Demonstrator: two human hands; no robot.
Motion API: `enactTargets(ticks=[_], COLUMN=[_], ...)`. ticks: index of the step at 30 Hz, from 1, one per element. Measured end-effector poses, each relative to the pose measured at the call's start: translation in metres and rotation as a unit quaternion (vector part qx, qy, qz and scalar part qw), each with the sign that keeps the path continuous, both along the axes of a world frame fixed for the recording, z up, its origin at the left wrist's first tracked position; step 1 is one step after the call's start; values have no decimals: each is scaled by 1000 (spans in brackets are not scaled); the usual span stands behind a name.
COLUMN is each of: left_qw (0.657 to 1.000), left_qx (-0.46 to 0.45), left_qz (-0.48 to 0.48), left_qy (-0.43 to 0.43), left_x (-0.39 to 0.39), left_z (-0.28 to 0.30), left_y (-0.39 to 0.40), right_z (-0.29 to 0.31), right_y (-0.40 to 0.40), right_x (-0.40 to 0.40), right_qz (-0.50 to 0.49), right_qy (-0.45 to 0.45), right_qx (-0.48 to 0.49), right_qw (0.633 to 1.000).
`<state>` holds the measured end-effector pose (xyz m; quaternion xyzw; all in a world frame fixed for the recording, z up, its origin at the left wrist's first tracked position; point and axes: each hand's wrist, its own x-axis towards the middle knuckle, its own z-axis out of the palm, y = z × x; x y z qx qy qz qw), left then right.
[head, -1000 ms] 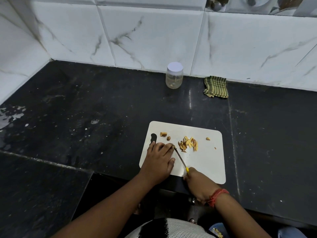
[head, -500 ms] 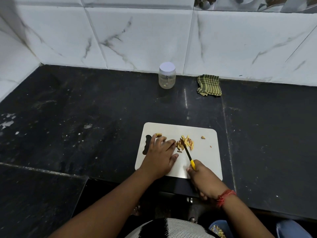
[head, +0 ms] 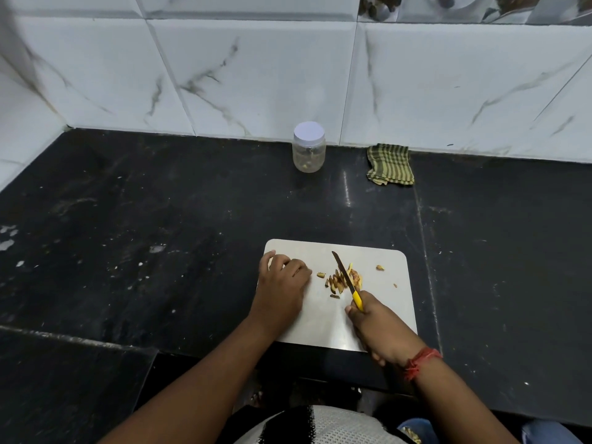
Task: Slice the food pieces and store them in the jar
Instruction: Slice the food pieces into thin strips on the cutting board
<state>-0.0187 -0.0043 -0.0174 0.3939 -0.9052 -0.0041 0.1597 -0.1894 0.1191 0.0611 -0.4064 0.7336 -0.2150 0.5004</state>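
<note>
Two hands on board (head: 378,315): R (head: 381,328) grips knife (head: 344,274) over slices (head: 336,280), L (head: 282,286) prob curled

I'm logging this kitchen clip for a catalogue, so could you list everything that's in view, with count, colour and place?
Rectangular white cutting board: one, white, near edge of the counter.
Pile of sliced food pieces: one pile plus a few strays, yellow-brown, middle of the board.
Yellow-handled knife: one, dark blade, lying across the pile.
Clear plastic jar with white lid: one, lid on, by the wall at the back.
Green striped cloth: one, folded, right of the jar.
Black stone counter: one, under everything.
White marbled wall tiles: several, behind the counter.
Red thread wristband: one, right wrist.
Left hand: fingers curled on the board's left part; whether it holds a piece is unclear.
Right hand: grip on the knife handle.
</note>
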Motion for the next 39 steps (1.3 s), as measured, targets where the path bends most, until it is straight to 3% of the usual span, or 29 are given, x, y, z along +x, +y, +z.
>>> enactTargets(ticks=[6, 13, 17, 39], left_qw=[998, 994, 990, 964], left_qx=[52, 77, 98, 178], left_qz=[36, 60, 75, 155], left_qy=[28, 51, 61, 122], left_x=[-4, 1, 1, -9], left_z=[2, -2, -3, -9], left_y=[0, 5, 7, 10], right_z=[-9, -11, -9, -20], right_y=[-11, -6, -2, -9], right_x=[10, 17, 12, 29], right_qz=[3, 71, 58, 51], right_qy=[-5, 52, 76, 2], right_qx=[-1, 55, 56, 56], right_qw=[1000, 995, 994, 997])
